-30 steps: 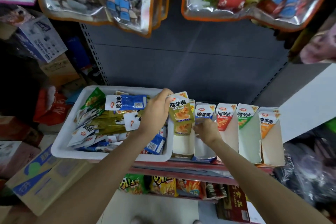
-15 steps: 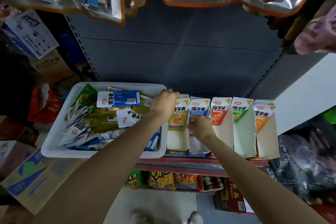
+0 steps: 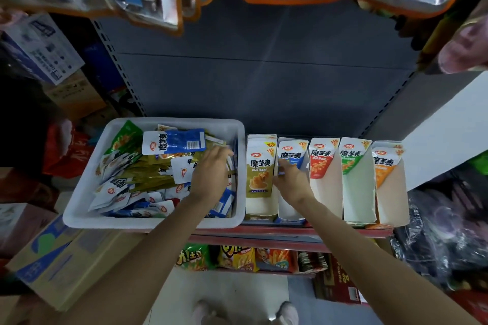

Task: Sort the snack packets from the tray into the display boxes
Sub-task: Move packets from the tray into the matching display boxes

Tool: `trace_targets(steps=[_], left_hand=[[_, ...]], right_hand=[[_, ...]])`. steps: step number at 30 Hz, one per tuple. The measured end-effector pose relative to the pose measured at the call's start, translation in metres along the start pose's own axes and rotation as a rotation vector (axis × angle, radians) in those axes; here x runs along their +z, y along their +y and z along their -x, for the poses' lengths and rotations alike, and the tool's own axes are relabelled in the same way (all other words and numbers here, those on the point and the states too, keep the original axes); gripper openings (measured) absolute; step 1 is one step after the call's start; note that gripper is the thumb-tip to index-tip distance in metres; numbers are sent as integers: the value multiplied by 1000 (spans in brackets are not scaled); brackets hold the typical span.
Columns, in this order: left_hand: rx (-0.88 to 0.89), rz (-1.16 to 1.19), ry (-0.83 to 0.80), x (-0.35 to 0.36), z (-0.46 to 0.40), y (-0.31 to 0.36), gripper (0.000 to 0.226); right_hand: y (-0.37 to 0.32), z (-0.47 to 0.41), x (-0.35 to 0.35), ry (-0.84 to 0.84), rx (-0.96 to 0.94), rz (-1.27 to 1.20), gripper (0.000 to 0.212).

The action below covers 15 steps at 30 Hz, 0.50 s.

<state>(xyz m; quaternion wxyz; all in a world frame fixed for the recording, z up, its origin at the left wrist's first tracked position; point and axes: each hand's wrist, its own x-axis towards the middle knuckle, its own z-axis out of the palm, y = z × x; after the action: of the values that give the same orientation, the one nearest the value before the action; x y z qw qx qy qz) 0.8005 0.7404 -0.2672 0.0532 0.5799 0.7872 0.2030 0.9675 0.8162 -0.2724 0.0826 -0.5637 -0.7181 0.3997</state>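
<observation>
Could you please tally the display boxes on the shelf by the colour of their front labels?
Olive display box: 1
Blue display box: 1
Red display box: 1
Green display box: 1
Orange display box: 1
Total: 5

Left hand point(image 3: 211, 174) is coming away from the olive display box point(image 3: 260, 179), where it was gripping the top a second ago, and is now reaching down into the right side of the white tray point(image 3: 158, 221), fingers spread over the olive packets point(image 3: 148, 171). Olive box is now standing free, front panel fully showing. Right hand point(image 3: 291, 182) is sliding slightly left, fingertips touching the blue display box point(image 3: 291, 158). Head camera is tilting, shelf contents sitting lower in view.
</observation>
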Motion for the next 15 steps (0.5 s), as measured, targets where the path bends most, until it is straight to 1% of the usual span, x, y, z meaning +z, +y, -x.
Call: trace_targets(steps=[4, 5, 7, 9, 10, 12, 13, 15], left_hand=[[-34, -125, -309, -4, 3, -25, 83], [-28, -168, -358, -4, 3, -29, 89], [-20, -269, -414, -5, 3, -36, 90], [19, -339, -405, -7, 3, -39, 78], [53, -359, -381, -7, 2, -39, 67], [114, -371, -299, -9, 1, -35, 35], [137, -359, -250, -12, 2, -31, 26], [184, -353, -143, -13, 0, -23, 19]], right_hand=[[-4, 1, 4, -1, -5, 63, 37], [-4, 1, 4, 2, -6, 77, 36], [-6, 2, 4, 4, -3, 83, 36], [-6, 2, 4, 3, 1, 92, 36], [-6, 2, 3, 3, 3, 97, 37], [-7, 3, 3, 4, 11, 95, 38], [-8, 4, 3, 4, 16, 86, 39], [-9, 5, 4, 5, 23, 75, 41]])
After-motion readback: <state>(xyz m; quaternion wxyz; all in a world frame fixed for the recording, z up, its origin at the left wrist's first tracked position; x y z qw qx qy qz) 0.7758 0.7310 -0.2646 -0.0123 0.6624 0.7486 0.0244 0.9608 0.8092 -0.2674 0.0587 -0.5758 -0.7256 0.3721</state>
